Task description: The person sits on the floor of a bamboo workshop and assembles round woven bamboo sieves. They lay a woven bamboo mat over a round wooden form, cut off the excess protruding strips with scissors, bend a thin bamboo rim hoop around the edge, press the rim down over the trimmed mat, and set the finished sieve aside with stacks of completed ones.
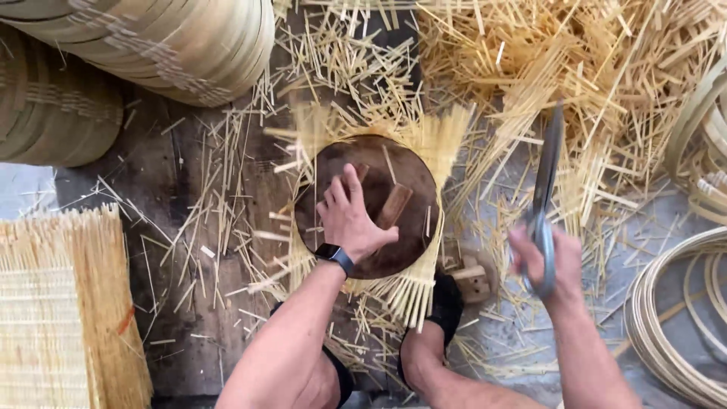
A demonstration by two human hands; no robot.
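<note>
Item: left hand (350, 220), smartwatch (335, 256) on the wrist. I see it laid flat on a dark round wooden disc (369, 206), fingers (338, 189) spread and pressing down, no pinch

Item: woven bamboo mat (428, 148) trapped under the disc. Its loose strip ends fan out past the disc rim on all sides, the longest toward the upper right and lower right

Item: right hand (539, 261), blurred, fingers closed around the handles of large metal shears (547, 170). The blades point up and away from me, long axis near upright in the view; I cannot tell whether the blades are parted

Relation: the shears stand well to the right of the disc, apart from it. The mat's projecting fringe lies to the left of the blades, so the right hand is the nearer one to the fringe on that side

Surroundings: cut bamboo slivers (606, 60) litter the floor (189, 303); stacked bamboo hoops (151, 45) upper left; a flat woven mat panel (53, 303) lower left; coiled bamboo rims (666, 318) at right; a small wooden block (473, 279) near my foot
</note>
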